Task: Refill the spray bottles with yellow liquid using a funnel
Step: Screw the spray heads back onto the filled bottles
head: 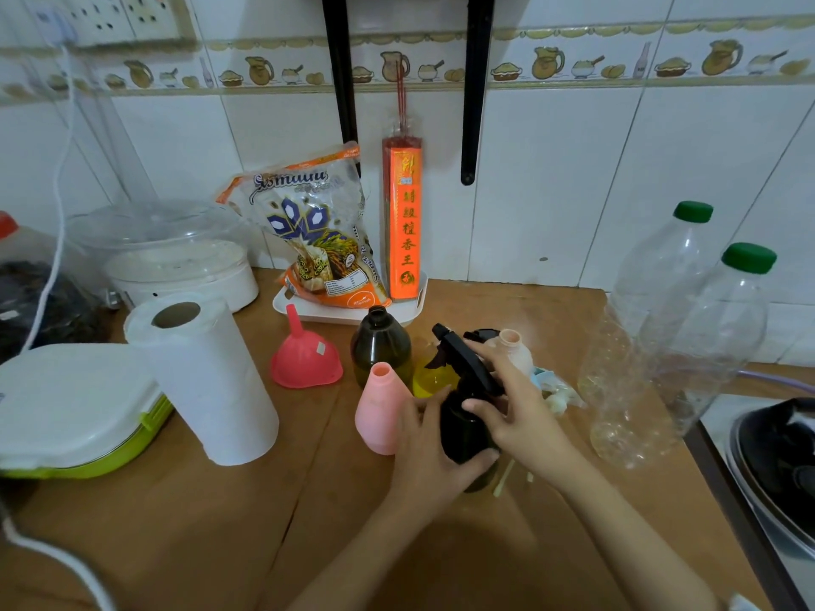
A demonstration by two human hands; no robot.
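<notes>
Far left edge of the counter point(185, 522): a jar point(26, 275) with a red cap, dark contents. Beside it a white cooker point(176, 266) under a clear lid. In front, a lidded white-and-green box point(75, 407), contents hidden, and a paper roll point(207, 377) standing upright.

Centre, at the back edge: a white tray point(353, 317) against the wall carries a rice bag point(313, 235) and a tall orange incense pack point(403, 222). In front of the tray a red funnel point(304, 352) sits mouth down, spout up. Just right of it stands an uncapped brown bottle point(380, 343); I cannot tell its fill level. A pink bottle point(381, 412), uncapped, stands in front of that, touching my left hand. A yellow bottle point(434, 377) shows behind my hands, yellow liquid visible inside. A pale bottle point(514, 346), uncapped, stands behind my right hand.

My left hand point(434, 447) is wrapped round the body of a black bottle point(463, 427). My right hand point(507, 399) pinches its black sprayer point(463, 355) at the neck. Contents not visible.

Right edge: two large clear bottles point(679, 319) with green caps, a trace of yellowish liquid at the bottom of the nearer one. A dark pan point(776, 460) lies beyond the counter's right edge.

Surface is brown wood-look board. Wall is white tile with a jug-pattern border; sockets at top left; two black brackets above the tray.
</notes>
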